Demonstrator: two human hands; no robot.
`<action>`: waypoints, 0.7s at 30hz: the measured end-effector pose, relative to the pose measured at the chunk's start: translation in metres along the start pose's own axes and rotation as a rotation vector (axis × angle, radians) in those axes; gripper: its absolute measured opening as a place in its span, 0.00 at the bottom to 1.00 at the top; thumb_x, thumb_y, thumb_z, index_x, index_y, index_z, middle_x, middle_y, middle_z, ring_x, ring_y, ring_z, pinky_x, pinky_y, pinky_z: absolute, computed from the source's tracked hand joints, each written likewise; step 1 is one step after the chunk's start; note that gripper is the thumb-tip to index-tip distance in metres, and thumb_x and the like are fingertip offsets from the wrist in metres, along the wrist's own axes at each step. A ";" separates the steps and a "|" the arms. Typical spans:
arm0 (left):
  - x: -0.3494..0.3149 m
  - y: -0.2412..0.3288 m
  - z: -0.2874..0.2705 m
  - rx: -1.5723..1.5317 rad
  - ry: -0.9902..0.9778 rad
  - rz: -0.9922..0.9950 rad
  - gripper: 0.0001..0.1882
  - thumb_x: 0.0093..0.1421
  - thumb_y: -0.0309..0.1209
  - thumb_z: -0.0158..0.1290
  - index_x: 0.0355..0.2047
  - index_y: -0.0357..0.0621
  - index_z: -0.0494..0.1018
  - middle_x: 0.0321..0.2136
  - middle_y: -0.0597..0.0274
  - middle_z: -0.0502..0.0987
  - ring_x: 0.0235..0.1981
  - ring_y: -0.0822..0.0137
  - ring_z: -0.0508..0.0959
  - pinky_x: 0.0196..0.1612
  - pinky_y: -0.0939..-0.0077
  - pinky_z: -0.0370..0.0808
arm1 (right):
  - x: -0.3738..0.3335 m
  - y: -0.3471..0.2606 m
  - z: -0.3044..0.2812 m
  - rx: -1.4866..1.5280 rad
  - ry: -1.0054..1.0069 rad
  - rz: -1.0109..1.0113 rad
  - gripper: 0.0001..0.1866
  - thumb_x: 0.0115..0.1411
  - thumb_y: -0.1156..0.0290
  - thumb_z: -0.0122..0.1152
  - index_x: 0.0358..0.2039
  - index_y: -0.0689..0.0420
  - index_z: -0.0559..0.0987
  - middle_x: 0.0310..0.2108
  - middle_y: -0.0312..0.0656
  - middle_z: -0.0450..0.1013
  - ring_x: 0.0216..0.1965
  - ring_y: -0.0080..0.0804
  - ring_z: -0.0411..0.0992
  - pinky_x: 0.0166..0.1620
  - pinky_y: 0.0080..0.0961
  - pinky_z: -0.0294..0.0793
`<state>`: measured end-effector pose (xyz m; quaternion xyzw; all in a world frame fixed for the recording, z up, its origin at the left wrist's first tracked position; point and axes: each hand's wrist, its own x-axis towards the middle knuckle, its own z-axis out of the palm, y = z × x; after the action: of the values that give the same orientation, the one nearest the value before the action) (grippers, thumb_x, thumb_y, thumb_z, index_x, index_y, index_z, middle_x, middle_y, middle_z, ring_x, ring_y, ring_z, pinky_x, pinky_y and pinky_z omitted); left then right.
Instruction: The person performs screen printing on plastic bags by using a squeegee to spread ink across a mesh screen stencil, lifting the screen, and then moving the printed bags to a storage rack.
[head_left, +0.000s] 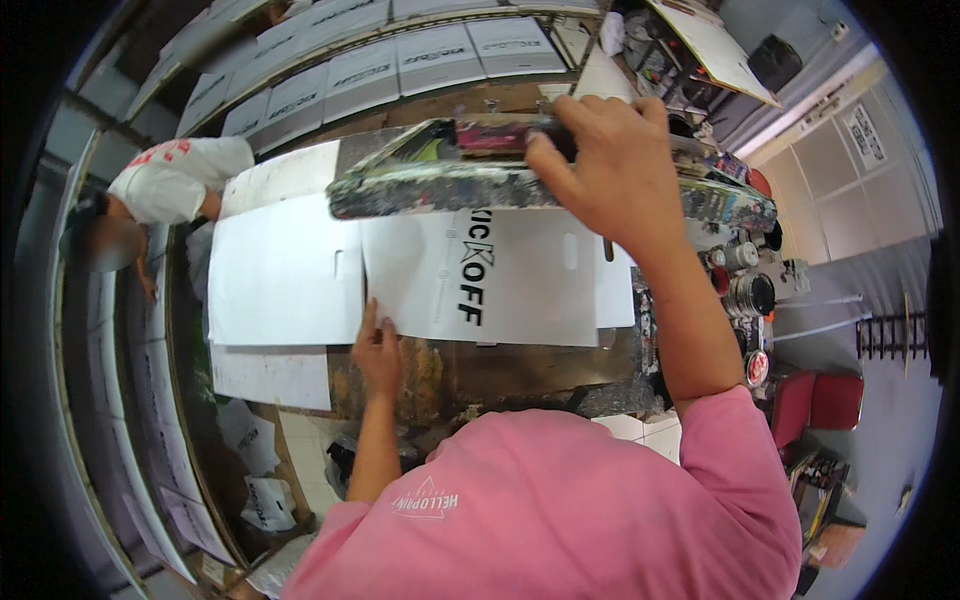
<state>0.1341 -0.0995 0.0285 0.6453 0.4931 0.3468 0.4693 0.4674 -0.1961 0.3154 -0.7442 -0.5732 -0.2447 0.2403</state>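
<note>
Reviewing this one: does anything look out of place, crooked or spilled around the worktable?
Yes, mildly. Creased white sheets lie loosely low down at the left, unlike the flat printed sheet on the table. The frame in the right hand is blotched with many colours, possibly just from use. No fresh spill is evident.

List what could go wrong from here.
Only the right hand seems to steady the frame; a slip could drop it onto the printed bag. If the black print is wet, contact might smear it. The left hand, at the bag's edge, could crease it.
</note>
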 end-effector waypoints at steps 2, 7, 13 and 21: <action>0.012 -0.019 -0.041 0.003 0.020 -0.035 0.30 0.68 0.20 0.55 0.70 0.39 0.70 0.34 0.58 0.82 0.32 0.75 0.78 0.37 0.76 0.79 | -0.002 -0.001 0.001 0.024 0.008 0.004 0.21 0.63 0.52 0.61 0.37 0.59 0.84 0.31 0.46 0.80 0.38 0.45 0.78 0.53 0.48 0.65; 0.043 -0.080 -0.126 0.010 0.108 -0.004 0.35 0.63 0.20 0.55 0.73 0.41 0.67 0.28 0.64 0.78 0.27 0.75 0.74 0.34 0.77 0.77 | -0.016 -0.011 0.001 -0.046 -0.080 0.010 0.20 0.64 0.54 0.60 0.39 0.59 0.84 0.35 0.48 0.81 0.42 0.46 0.79 0.54 0.49 0.65; 0.087 -0.134 -0.205 0.420 0.196 -0.011 0.43 0.55 0.22 0.61 0.74 0.45 0.66 0.26 0.57 0.77 0.26 0.65 0.75 0.37 0.69 0.78 | -0.026 -0.018 0.007 -0.095 -0.071 0.004 0.19 0.65 0.57 0.60 0.44 0.62 0.82 0.38 0.50 0.80 0.44 0.48 0.78 0.57 0.45 0.65; 0.081 -0.039 -0.104 0.125 0.180 -0.130 0.52 0.59 0.39 0.72 0.77 0.40 0.55 0.69 0.34 0.67 0.69 0.44 0.71 0.69 0.54 0.70 | -0.037 -0.019 0.007 -0.113 -0.124 0.041 0.21 0.65 0.58 0.59 0.52 0.59 0.81 0.40 0.52 0.81 0.44 0.49 0.77 0.58 0.44 0.65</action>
<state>0.0490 0.0084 0.0239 0.6061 0.5947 0.3408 0.4036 0.4409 -0.2147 0.2874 -0.7819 -0.5567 -0.2253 0.1669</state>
